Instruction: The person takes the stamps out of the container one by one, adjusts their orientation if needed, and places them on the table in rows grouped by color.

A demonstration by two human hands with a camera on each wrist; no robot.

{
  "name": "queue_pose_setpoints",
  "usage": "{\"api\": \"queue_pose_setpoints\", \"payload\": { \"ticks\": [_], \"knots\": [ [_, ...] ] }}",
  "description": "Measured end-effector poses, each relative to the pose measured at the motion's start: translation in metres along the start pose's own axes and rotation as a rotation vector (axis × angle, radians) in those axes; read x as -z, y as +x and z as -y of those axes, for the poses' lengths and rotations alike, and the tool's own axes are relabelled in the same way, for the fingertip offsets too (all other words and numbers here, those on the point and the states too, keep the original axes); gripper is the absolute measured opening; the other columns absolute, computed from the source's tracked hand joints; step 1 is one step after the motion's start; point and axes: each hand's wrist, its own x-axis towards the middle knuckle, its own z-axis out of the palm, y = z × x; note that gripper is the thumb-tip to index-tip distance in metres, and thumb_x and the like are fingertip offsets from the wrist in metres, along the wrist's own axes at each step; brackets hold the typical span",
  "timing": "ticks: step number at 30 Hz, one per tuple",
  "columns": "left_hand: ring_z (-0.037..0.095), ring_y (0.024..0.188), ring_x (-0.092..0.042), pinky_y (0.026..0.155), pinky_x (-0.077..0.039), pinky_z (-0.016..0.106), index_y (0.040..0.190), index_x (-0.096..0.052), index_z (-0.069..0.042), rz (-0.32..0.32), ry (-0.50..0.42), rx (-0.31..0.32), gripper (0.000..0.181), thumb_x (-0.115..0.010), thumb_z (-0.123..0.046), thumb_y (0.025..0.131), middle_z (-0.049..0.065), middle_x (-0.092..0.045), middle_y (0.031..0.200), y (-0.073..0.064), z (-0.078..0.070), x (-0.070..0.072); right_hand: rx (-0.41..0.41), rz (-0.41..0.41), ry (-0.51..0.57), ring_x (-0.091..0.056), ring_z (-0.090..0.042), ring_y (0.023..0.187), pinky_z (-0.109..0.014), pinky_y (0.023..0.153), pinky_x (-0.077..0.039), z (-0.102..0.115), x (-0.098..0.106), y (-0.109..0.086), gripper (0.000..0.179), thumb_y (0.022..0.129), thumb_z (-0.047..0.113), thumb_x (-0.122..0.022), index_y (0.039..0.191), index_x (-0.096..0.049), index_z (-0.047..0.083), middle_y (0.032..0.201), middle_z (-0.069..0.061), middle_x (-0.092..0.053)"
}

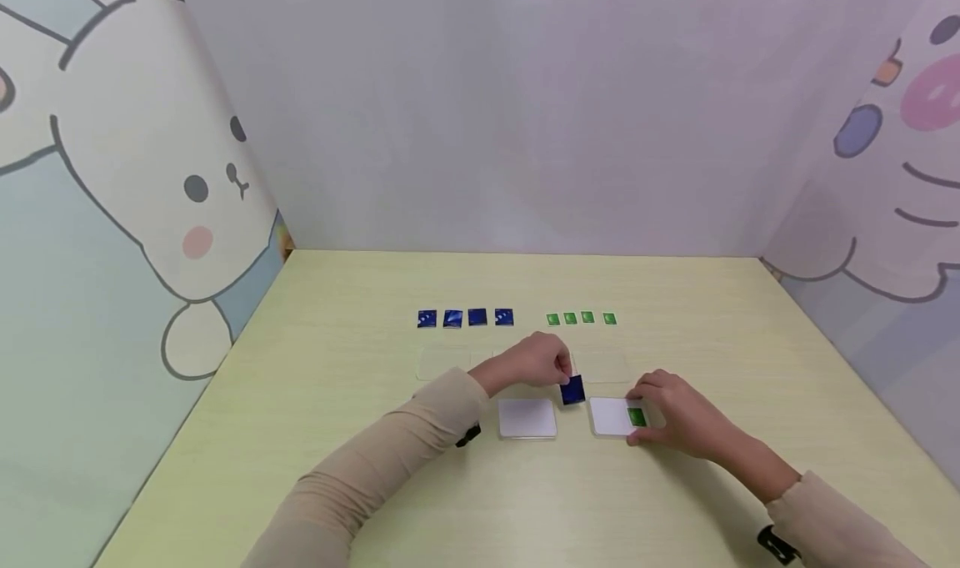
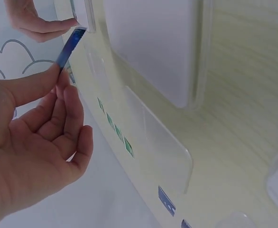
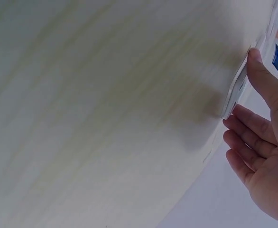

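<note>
My left hand (image 1: 536, 359) pinches a small square blue packet (image 1: 572, 390) by its edge, between thumb and forefinger. In the left wrist view the packet (image 2: 71, 47) is seen nearly edge-on, with a jagged side, and the other fingers curl loosely. The packet hovers near the gap between two flat white cases. My right hand (image 1: 686, 418) grips the right white case (image 1: 609, 416) by opposite edges, thumb at the near side, fingers at the far side. A small green square (image 1: 637, 417) lies on that case, beside the palm. The left white case (image 1: 527, 419) lies untouched.
Farther back on the table (image 1: 360, 301), several blue packets (image 1: 477, 317) form a row, with several green squares (image 1: 570, 318) to their right. Clear plastic lids (image 1: 603, 366) lie between the rows and the cases. Printed curtains (image 1: 480, 118) stand around the table.
</note>
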Motion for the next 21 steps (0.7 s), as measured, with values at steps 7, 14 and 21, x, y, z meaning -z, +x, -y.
{"api": "queue_pose_setpoints", "payload": {
  "ticks": [7, 14, 21],
  "knots": [
    [0.006, 0.069, -0.052, 0.063, -0.043, 0.016, 0.091, -0.073, -0.009, 0.003, -0.036, 0.013, 0.007, -0.068, -0.014, 0.092, -0.001, -0.068, 0.085, -0.004, 0.010, 0.005, -0.001, -0.002, 0.007, -0.060, -0.015, 0.094, -0.041, 0.086, -0.055, 0.000, -0.001, 0.000, 0.052, 0.064, 0.042, -0.089, 0.102, -0.072, 0.011, 0.101, 0.003, -0.070],
    [0.006, 0.071, -0.053, 0.065, -0.044, 0.016, 0.092, -0.072, -0.008, -0.016, -0.060, 0.001, 0.007, -0.068, -0.014, 0.091, 0.003, -0.070, 0.090, -0.009, 0.018, 0.011, 0.017, -0.024, -0.005, -0.060, -0.014, 0.093, -0.040, 0.084, -0.055, -0.002, -0.002, -0.001, 0.051, 0.063, 0.040, -0.090, 0.101, -0.072, 0.010, 0.099, 0.004, -0.070],
    [0.010, 0.074, -0.055, 0.067, -0.045, 0.019, 0.093, -0.072, -0.007, -0.021, -0.102, 0.026, 0.007, -0.067, -0.012, 0.092, 0.004, -0.070, 0.092, -0.017, 0.023, 0.020, 0.041, -0.037, -0.015, -0.060, -0.013, 0.090, -0.042, 0.085, -0.053, -0.003, -0.002, 0.000, 0.051, 0.063, 0.042, -0.090, 0.100, -0.072, 0.010, 0.097, 0.004, -0.071]
  ]
}}
